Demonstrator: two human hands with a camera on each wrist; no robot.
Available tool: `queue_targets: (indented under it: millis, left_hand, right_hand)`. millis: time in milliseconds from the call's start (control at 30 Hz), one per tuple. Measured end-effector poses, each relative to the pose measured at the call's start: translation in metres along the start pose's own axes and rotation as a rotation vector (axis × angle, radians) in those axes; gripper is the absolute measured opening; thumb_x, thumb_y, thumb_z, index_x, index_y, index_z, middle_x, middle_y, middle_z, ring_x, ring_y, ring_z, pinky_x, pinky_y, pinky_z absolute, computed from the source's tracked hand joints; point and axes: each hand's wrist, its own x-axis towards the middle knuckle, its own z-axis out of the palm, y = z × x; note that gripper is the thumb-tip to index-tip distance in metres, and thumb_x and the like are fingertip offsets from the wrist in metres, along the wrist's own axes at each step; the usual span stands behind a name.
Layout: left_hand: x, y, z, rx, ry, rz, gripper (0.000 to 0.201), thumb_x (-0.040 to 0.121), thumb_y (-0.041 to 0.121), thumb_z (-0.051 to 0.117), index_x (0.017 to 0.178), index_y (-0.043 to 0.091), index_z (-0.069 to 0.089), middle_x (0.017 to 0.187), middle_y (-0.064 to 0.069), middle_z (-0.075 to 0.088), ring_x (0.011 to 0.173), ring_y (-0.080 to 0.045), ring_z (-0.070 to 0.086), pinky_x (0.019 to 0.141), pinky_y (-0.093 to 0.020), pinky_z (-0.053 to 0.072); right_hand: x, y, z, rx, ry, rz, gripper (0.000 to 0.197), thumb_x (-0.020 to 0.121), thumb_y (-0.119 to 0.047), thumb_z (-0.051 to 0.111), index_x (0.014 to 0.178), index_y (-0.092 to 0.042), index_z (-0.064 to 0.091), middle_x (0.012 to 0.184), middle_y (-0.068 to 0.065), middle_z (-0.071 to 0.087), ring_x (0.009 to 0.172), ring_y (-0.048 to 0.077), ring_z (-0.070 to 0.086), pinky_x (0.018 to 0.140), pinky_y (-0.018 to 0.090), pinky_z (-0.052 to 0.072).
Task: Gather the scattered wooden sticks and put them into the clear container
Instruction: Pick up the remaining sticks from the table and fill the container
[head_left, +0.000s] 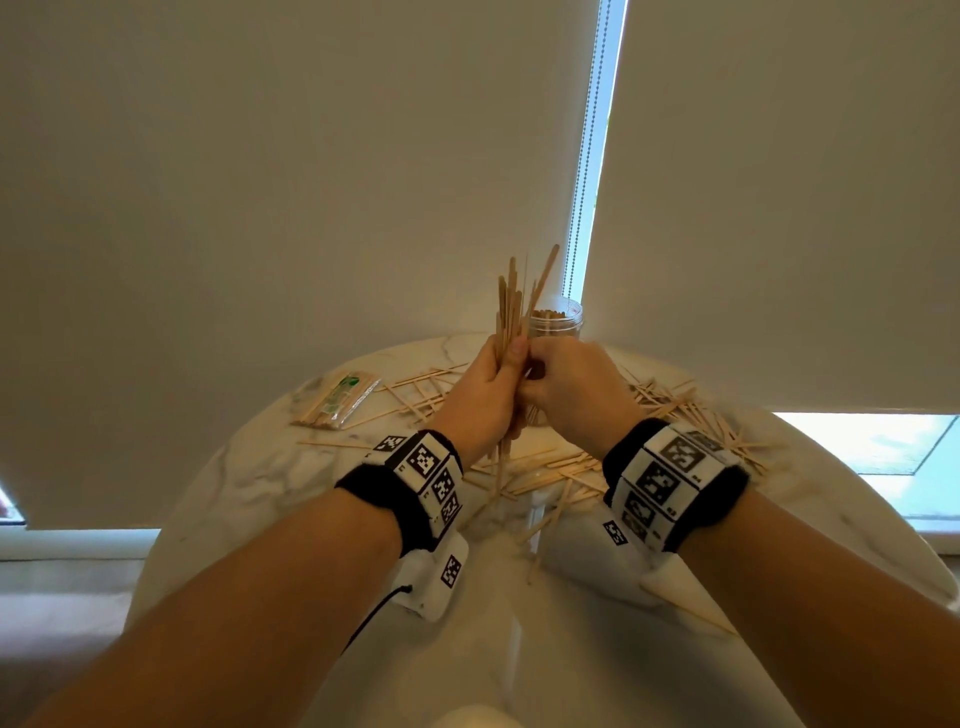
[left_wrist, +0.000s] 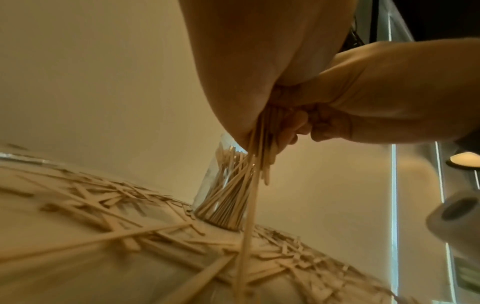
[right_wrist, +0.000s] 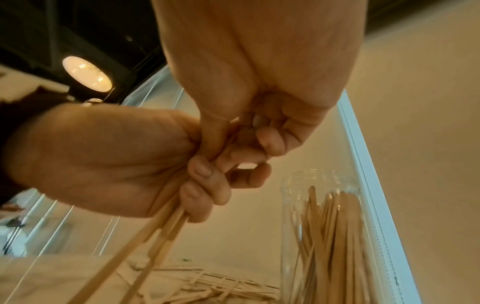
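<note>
The person's left hand (head_left: 485, 392) grips a bundle of wooden sticks (head_left: 511, 306) upright, just in front of the clear container (head_left: 556, 317). Its fingers (right_wrist: 205, 185) are curled tight round the middle of the bundle, so the sticks fan out above the fist and their lower ends hang down toward the table (head_left: 249, 483); one long stick (left_wrist: 249, 222) reaches lower than the others. The right hand (head_left: 569, 387) is pressed against the left one, on the container's side of it. Its fingers (right_wrist: 270, 142) are curled in, with the thumb and fingertips pinching at the bundle beside the left thumb; just how many sticks they hold I cannot tell.

The clear container stands upright on the far part of the table, close to the pale roller blind (head_left: 291, 166), and already has a good many sticks standing in it, leaning against the wall. Loose sticks (head_left: 691, 415) lie criss-crossed over the table on both sides of the container and in front of it, under and between the two wrists. To the left of the container, well apart from it, lies a clear packet of sticks (head_left: 337, 397) with a green print. Both wrists wear black bands with black-and-white square markers (head_left: 431, 470).
</note>
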Motion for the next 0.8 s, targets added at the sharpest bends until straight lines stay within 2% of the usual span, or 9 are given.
queue_targets:
  millis: [167,300,367,433,500,600,700,767,800]
  left_hand:
    - [0.008,0.001,-0.003,-0.147,0.096,-0.021,0.027,0.106,0.042,0.040,0.106,0.019,0.054,0.066,0.001,0.053,0.046,-0.013,0.043,0.044,-0.028,0.037]
    - [0.019,0.005,-0.008,-0.389,0.193,-0.065,0.026,0.107,0.039,0.041,0.100,0.015,0.047,0.065,0.001,0.043,0.051,-0.010,0.037,0.047,-0.025,0.033]
    - [0.024,0.011,-0.013,-0.584,0.242,-0.078,0.026,0.106,0.041,0.041,0.096,0.016,0.044,0.064,0.004,0.036,0.053,-0.010,0.031,0.048,-0.025,0.030]
    - [0.027,0.016,-0.018,-0.758,0.277,-0.076,0.029,0.105,0.043,0.042,0.092,0.017,0.044,0.062,0.005,0.035,0.053,-0.010,0.030,0.047,-0.024,0.030]
    - [0.029,0.017,-0.019,-0.850,0.292,-0.060,0.029,0.104,0.044,0.042,0.091,0.018,0.044,0.062,0.004,0.035,0.052,-0.009,0.030,0.047,-0.023,0.031]
    - [0.031,0.012,-0.023,-0.892,0.329,-0.021,0.028,0.106,0.042,0.041,0.092,0.018,0.044,0.062,0.004,0.035,0.051,-0.010,0.031,0.047,-0.023,0.032]
    - [0.035,0.006,-0.031,-0.926,0.374,0.002,0.028,0.106,0.043,0.040,0.094,0.018,0.045,0.063,0.004,0.035,0.052,-0.009,0.032,0.049,-0.024,0.032]
    - [0.037,0.004,-0.033,-0.929,0.387,-0.008,0.026,0.106,0.043,0.039,0.097,0.019,0.046,0.063,0.004,0.034,0.052,-0.009,0.032,0.049,-0.025,0.032]
    - [0.037,0.003,-0.032,-0.924,0.385,-0.011,0.026,0.106,0.042,0.039,0.098,0.019,0.046,0.063,0.004,0.034,0.052,-0.009,0.032,0.049,-0.024,0.032]
  right_hand:
    - [-0.005,-0.009,-0.003,-0.256,0.053,-0.143,0.011,0.090,-0.036,0.068,0.090,-0.025,0.065,0.074,-0.010,0.065,0.068,0.009,0.062,0.069,0.031,0.056]
    - [-0.008,-0.005,-0.008,-0.103,0.127,-0.072,0.024,0.086,-0.042,0.074,0.081,-0.025,0.059,0.068,-0.010,0.059,0.062,0.006,0.054,0.058,0.021,0.040]
    - [-0.011,-0.004,-0.007,-0.042,-0.035,0.067,0.029,0.082,-0.050,0.076,0.088,-0.024,0.063,0.077,-0.009,0.063,0.068,0.005,0.056,0.058,0.019,0.038]
    - [-0.014,-0.005,-0.002,-0.080,-0.318,0.166,0.034,0.084,-0.053,0.072,0.103,-0.025,0.067,0.093,-0.009,0.068,0.072,0.002,0.059,0.059,0.018,0.042]
    - [-0.016,-0.003,0.004,-0.011,-0.486,0.208,0.024,0.094,-0.043,0.065,0.109,-0.024,0.069,0.092,-0.006,0.071,0.065,0.003,0.063,0.056,0.018,0.050]
    - [-0.016,-0.005,-0.001,0.285,-0.496,0.306,0.026,0.104,-0.030,0.049,0.112,-0.015,0.069,0.090,0.001,0.076,0.070,0.010,0.071,0.063,0.018,0.057]
    - [-0.013,-0.002,-0.010,0.685,-0.476,0.424,0.047,0.103,-0.045,0.046,0.117,-0.005,0.066,0.098,0.009,0.077,0.085,0.023,0.073,0.079,0.031,0.060]
    - [-0.014,0.002,-0.010,0.500,-0.539,0.313,0.051,0.094,-0.057,0.054,0.115,-0.013,0.069,0.100,0.000,0.077,0.088,0.017,0.074,0.085,0.033,0.059]
    - [-0.015,0.003,-0.008,0.401,-0.562,0.252,0.043,0.093,-0.053,0.060,0.112,-0.016,0.071,0.099,-0.003,0.077,0.086,0.013,0.075,0.086,0.032,0.059]
